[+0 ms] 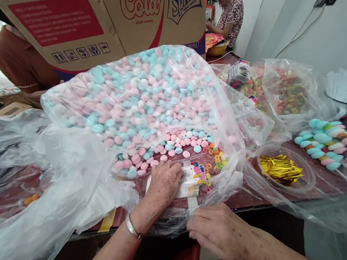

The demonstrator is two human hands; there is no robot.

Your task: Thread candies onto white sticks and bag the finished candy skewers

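My left hand lies over a stack of small clear bags with colourful printing, its fingers bent and pressed onto them. At the table's front edge my right hand is closed, fingertips together on a narrow piece of translucent plastic; how far that reaches into the grip is hidden. Just beyond the bags, pink, blue and white round candies spill from a big clear sack. Small coloured ring candies lie to the right of the bags.
Gold twist ties fill a round plastic tub at right. Finished candy sticks lie beyond it. A cardboard box stands behind the sack. Crumpled plastic covers the left side. A person sits at the back right.
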